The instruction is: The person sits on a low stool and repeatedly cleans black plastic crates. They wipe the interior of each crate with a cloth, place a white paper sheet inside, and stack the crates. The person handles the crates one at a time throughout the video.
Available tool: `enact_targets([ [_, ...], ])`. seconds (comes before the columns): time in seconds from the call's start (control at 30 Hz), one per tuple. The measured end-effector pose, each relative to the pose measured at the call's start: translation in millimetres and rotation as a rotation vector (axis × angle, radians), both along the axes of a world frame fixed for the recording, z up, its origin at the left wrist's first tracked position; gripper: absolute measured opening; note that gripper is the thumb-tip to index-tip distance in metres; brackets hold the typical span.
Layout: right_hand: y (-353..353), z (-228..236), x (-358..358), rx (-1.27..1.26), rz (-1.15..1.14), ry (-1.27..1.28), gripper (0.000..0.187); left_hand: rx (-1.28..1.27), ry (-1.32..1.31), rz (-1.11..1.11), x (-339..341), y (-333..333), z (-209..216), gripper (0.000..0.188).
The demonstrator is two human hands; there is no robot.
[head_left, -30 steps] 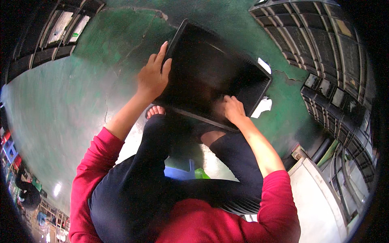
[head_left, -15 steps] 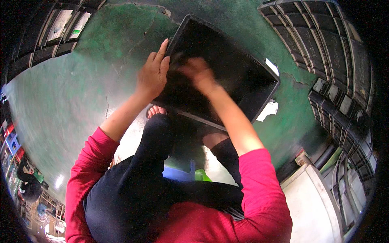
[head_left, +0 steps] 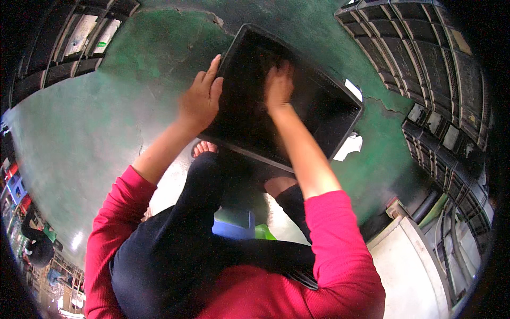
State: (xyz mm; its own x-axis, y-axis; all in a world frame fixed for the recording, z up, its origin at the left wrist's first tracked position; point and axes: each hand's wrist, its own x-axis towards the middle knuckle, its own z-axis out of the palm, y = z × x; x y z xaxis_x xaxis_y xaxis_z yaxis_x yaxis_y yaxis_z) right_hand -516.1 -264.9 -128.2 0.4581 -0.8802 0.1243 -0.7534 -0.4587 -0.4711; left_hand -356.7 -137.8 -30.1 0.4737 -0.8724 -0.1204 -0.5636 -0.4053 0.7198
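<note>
In the upper middle of the frame, a black bin (head_left: 321,109), open side facing up at the viewer, set at a slant with one corner toward the top and another toward the right. Too dark inside to make out any contents (if holding any at all). Reached into by the right hand (head_left: 279,87), stretched toward the upper part of the bin, fingers pointing up the frame. Blurred there; cannot tell whether touching the bottom, or whether closed on something small. Braced along the left rim by the left hand (head_left: 201,100), thumb and index finger apart; cannot tell whether clamped on the edge or merely resting against it.

Judging by this pose, at the stage of working inside the bin one-handed while steadying with the other. For any next move, seems to call for a firm left hold on the rim and a right-hand path well away from the walls.

Farther out, just off the bin's right side, white scraps (head_left: 349,148), partly tucked behind the edge. All around, a green floor (head_left: 175,42), cracked near the top of the frame. At upper right, stacked black crates (head_left: 419,53); at upper left, more dark crates (head_left: 45,58) with pale panels. At bottom centre, between dark trousers (head_left: 154,255), a blue item (head_left: 234,225), partly hidden. At lower right, a white panel (head_left: 404,255).
</note>
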Motion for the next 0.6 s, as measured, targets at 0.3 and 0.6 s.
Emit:
enact_targets([
  [0.3, 75, 8, 32, 0.401, 0.200, -0.010, 0.042, -0.013, 0.034, 0.009, 1, -3, 1, 0.045],
  [0.6, -3, 14, 4, -0.055, 0.406, 0.290, 0.032, -0.008, 0.021, 0.011, -1, 2, -2, 0.045],
])
